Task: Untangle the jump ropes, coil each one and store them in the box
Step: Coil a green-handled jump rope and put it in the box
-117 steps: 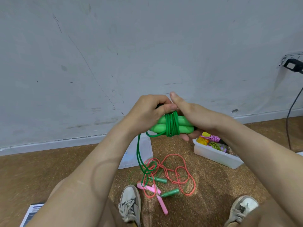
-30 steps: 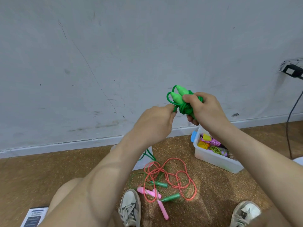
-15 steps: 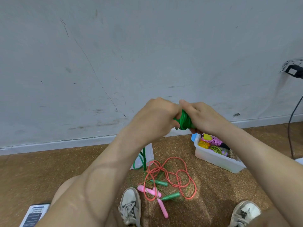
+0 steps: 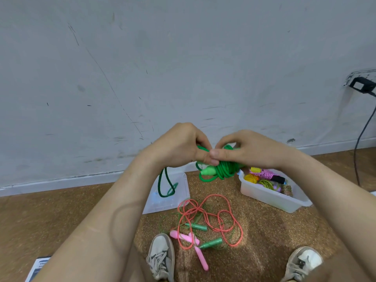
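Brown speckled floor (image 4: 61, 216) meets a grey scuffed wall (image 4: 142, 68) along a pale skirting line in the head view. Both hands are raised in front of the wall. The left hand (image 4: 179, 147) pinches the cord of the green jump rope (image 4: 221, 169), and the right hand (image 4: 248, 149) is closed around its wound bundle, thumbs touching. One loose green loop hangs down over a clear lid (image 4: 179, 202) lying flat by the wall. On the floor between two grey shoes lies an orange rope (image 4: 215, 218), tangled with pink handles (image 4: 193, 247) and green handles (image 4: 209, 243). The clear box (image 4: 270, 197) stands to the right, near the wall, with coiled ropes inside. A black cable (image 4: 362, 139) hangs at the far right edge. Open floor lies to the left of the lid.
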A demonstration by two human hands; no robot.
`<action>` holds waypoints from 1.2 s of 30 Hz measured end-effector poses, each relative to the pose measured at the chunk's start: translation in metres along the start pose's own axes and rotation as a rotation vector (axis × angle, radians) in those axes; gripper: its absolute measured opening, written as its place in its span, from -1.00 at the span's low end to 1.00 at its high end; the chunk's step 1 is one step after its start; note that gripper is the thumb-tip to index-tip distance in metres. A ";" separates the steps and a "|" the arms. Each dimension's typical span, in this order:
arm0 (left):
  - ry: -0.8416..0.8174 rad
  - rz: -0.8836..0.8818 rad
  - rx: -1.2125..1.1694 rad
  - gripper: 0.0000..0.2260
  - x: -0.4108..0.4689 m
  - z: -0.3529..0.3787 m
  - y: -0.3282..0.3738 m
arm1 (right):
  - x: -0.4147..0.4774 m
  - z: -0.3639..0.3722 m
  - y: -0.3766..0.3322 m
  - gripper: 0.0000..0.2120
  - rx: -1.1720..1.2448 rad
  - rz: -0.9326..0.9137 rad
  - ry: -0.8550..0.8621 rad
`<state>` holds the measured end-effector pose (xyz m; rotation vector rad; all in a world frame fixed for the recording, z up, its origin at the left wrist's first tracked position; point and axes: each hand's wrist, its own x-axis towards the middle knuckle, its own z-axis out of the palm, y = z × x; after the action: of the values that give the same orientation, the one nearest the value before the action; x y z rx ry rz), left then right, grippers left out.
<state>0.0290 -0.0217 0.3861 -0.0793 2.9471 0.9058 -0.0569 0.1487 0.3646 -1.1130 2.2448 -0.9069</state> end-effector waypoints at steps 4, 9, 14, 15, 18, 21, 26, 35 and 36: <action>0.305 -0.011 -0.026 -0.71 0.008 0.005 0.000 | 0.010 -0.010 0.013 -0.51 0.628 0.138 0.402; 0.609 0.103 0.313 -0.65 0.015 0.042 0.010 | 0.017 0.009 0.008 -0.45 1.026 0.261 0.360; 0.494 0.044 0.075 -0.76 0.014 0.062 0.023 | 0.023 0.023 0.008 -0.71 1.060 0.281 0.476; 0.448 0.013 -0.060 -0.80 0.015 0.057 0.023 | 0.023 0.021 0.009 -0.73 1.091 0.268 0.490; 0.322 -0.025 -0.500 -0.92 0.012 0.042 0.026 | 0.023 0.018 0.009 -0.79 1.284 0.180 0.439; 0.186 0.002 -0.733 -0.97 0.010 0.031 0.024 | 0.022 0.014 0.001 -0.80 1.433 0.085 0.328; 0.163 -0.018 -0.767 -0.79 0.011 0.016 0.012 | 0.018 0.005 -0.004 -0.71 1.412 0.015 0.226; -0.081 -0.031 -0.804 -0.80 0.010 0.016 0.003 | 0.015 0.002 -0.006 -0.47 1.374 -0.040 -0.006; -0.092 -0.021 -0.805 -0.82 0.010 0.017 0.002 | 0.016 0.004 -0.005 -0.49 1.366 -0.024 0.002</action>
<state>0.0199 -0.0103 0.3726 -0.0945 2.3016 1.9485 -0.0605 0.1317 0.3638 -0.4341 1.0506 -1.9316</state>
